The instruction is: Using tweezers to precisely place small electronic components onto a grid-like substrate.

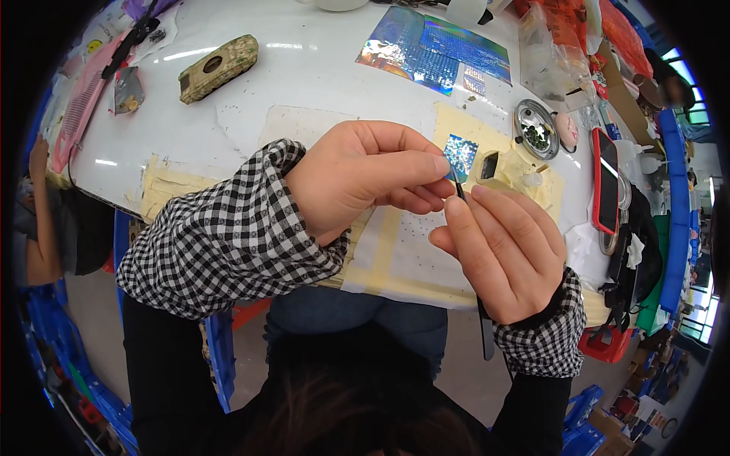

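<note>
Where the fingertips of both hands meet above the white table (304, 68), a small holographic square (461, 153) is pinched between the thumb and forefinger of the left hand (357, 178), with the other fingers curled under. The right hand (506, 254) has its thumb and forefinger pressed together on thin dark tweezers (459, 186), whose tip touches the lower edge of the square; what seems to be their long handle shows below the right wrist. Both forearms wear black-and-white checked sleeves.

Just behind the square lies a patch of yellowish masking tape (456, 125) stuck to the table, with a small dark block (489, 165) on it. Near that, to the right, a round metal dish (536, 128) holds a heap of small dark green pieces. Beyond the dish stand clear plastic bags (551, 61); their contents are too blurred to tell. A red phone (605, 181) lies at the table's right edge.

Farther back a large holographic sheet (437, 49) lies flat. Well apart on the left are a camouflage-patterned case (219, 67) with a round hole and a pink comb (80, 106).
</note>
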Demonstrator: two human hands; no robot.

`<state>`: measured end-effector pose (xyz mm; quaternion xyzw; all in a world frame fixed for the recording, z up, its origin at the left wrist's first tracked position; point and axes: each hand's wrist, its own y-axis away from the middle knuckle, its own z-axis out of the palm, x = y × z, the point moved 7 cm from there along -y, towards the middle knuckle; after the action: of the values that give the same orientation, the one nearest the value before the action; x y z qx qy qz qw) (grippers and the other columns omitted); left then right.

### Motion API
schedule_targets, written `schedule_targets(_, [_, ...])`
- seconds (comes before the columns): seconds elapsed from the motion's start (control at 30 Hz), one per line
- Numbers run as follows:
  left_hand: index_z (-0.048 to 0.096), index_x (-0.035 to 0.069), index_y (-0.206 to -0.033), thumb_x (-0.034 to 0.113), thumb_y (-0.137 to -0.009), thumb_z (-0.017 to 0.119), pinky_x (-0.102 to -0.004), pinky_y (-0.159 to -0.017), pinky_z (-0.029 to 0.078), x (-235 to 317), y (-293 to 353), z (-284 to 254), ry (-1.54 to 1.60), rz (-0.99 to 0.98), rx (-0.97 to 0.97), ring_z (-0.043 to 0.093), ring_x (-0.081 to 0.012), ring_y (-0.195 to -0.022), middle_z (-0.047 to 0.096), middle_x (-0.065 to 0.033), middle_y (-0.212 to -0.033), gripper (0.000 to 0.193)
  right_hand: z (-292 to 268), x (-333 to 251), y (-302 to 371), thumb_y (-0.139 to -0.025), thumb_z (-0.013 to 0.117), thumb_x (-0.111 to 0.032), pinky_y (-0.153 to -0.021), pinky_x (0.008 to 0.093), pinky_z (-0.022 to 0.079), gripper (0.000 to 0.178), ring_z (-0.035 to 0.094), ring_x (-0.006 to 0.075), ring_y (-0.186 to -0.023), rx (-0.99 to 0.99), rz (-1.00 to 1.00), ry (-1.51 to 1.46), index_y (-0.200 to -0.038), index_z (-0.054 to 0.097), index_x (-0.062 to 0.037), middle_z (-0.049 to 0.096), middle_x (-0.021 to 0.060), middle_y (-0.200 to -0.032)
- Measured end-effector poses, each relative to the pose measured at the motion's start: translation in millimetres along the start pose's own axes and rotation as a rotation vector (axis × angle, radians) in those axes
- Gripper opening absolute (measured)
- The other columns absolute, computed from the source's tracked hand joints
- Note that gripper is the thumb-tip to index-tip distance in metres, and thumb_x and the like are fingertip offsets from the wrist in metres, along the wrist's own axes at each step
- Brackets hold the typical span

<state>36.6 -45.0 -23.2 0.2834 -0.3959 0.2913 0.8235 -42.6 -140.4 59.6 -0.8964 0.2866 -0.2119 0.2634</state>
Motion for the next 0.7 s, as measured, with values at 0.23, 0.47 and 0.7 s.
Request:
schedule_targets(0.23, [0.062,0.002,-0.095,0.018,-0.090,0.060,-0.0230,-0.073,0.052,1,-1,-2,-0.028,0.016,0.011,0.064,-0.0108,-0.077,0.067,-0.0082,-0.088,0.016,-2,3,0,-0.081,0.067,-0.012,-0.062,0.0298,0.054,0.019,0.063,0.0213,-0.074,0.011,0.010,-0.018,-0.088,0.063,0.0054,0.064,0.0104,-0.071])
schedule_targets(0.47, [0.062,0.002,-0.099,0.019,-0.089,0.060,-0.0235,-0.076,0.052,10,-4,-14,-0.099,0.087,0.127,0.065,-0.0127,-0.083,0.067,-0.0093,-0.090,0.019,-4,0,3,-0.077,0.071,-0.013,-0.060,0.0296,0.053,0.021,0.064,0.0217,-0.073,-0.045,0.011,-0.174,-0.088,0.064,0.0041,0.064,0.0098,-0.072])
schedule_targets(0.7, [0.062,0.001,-0.101,0.020,-0.089,0.061,-0.0231,-0.078,0.051,13,-2,-18,-0.140,0.135,0.161,0.065,-0.0127,-0.084,0.067,-0.0108,-0.093,0.024,4,-2,22,-0.073,0.074,-0.015,-0.060,0.0305,0.052,0.028,0.064,0.0228,-0.074,-0.184,0.100,-0.287,-0.092,0.064,0.0030,0.065,0.0107,-0.078])
